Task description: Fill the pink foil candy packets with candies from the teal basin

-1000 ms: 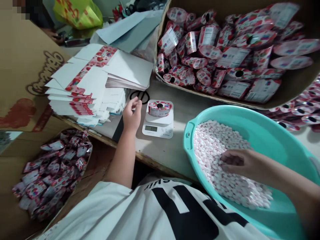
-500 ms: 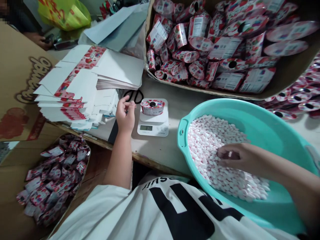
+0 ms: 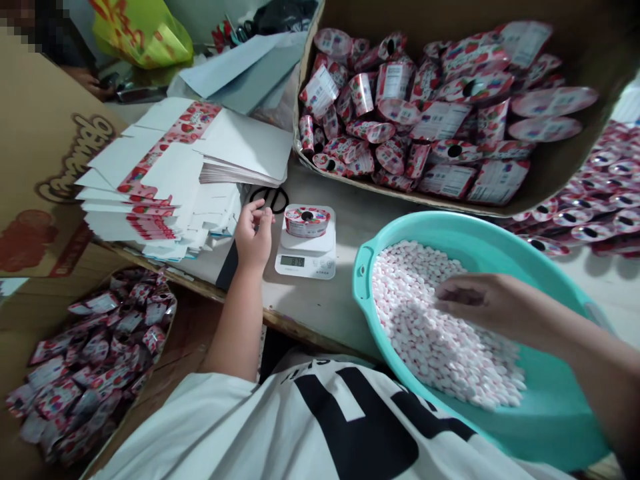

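Observation:
My left hand (image 3: 253, 239) is held beside a white digital scale (image 3: 324, 261), fingers apart and holding nothing. On the scale stands a small strawberry-printed carton (image 3: 306, 227) with a dark round hole in its top. To the right, my right hand (image 3: 475, 297) hovers low over small white-and-pink candies (image 3: 425, 333) heaped in a turquoise basin (image 3: 363, 267). Its fingers are curled in towards the thumb; whatever lies inside them is hidden in shadow.
Flat printed carton blanks (image 3: 165, 153) are stacked at left, near black scissors (image 3: 270, 199). A cardboard box (image 3: 400, 192) of strawberry cartons stands behind. More cartons fill a lower-left box (image 3: 95, 360) and stand in rows (image 3: 595, 213) at right. Someone's hand (image 3: 95, 83) shows top left.
My right hand has lifted slightly off the candies, its fingers still curled. My left hand stays by the scale. The whole view has shifted a little.

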The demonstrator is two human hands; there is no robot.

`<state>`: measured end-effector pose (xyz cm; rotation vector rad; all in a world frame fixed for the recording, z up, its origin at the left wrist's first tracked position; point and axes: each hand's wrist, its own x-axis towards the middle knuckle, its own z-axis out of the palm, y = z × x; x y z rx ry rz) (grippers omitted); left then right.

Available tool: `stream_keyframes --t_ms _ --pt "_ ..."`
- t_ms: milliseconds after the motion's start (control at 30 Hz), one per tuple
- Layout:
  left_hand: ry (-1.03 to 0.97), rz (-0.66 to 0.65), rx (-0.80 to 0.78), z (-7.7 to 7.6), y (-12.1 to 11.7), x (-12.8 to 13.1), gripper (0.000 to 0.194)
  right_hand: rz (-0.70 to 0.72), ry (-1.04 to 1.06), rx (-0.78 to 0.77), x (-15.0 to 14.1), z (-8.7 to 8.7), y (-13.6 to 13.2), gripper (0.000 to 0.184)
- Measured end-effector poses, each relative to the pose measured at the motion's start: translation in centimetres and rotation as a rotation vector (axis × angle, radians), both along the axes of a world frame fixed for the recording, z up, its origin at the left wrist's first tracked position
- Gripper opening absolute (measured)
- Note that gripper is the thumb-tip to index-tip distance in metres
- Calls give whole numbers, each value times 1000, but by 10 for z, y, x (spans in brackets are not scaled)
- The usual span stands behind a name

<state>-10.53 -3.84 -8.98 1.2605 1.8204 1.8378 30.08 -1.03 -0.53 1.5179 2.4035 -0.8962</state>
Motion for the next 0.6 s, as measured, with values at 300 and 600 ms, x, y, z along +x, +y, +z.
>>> stream_keyframes --t_ms 300,600 --pt "-42 -18 2 4 -4 4 31 306 195 297 -119 77 57 30" --pt "-62 5 -79 3 -5 1 31 492 201 292 -232 61 84 14"
